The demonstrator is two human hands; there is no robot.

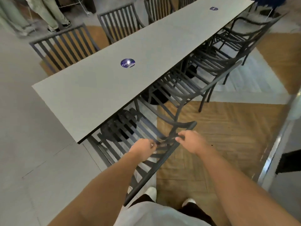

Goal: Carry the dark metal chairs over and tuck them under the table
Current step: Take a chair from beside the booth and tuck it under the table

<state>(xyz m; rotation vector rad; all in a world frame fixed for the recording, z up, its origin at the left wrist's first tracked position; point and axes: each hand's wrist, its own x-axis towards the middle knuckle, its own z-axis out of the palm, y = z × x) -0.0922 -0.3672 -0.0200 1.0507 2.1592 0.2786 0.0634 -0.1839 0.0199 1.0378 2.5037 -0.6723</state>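
A long grey table (101,85) runs from near me to the far right. The nearest dark metal slatted chair (146,175) stands at the table's near end, its seat partly under the tabletop. My left hand (143,148) is closed on the slats of its backrest. My right hand (190,141) grips the top rail near the armrest. Further chairs (210,67) line the table's right side, tucked in. More chairs (65,44) stand along the far left side.
Round blue stickers (127,63) lie on the tabletop. A person's legs (48,15) stand at the upper left. A metal strip (275,147) borders the wood-pattern floor at right. My feet (151,193) are just behind the chair.
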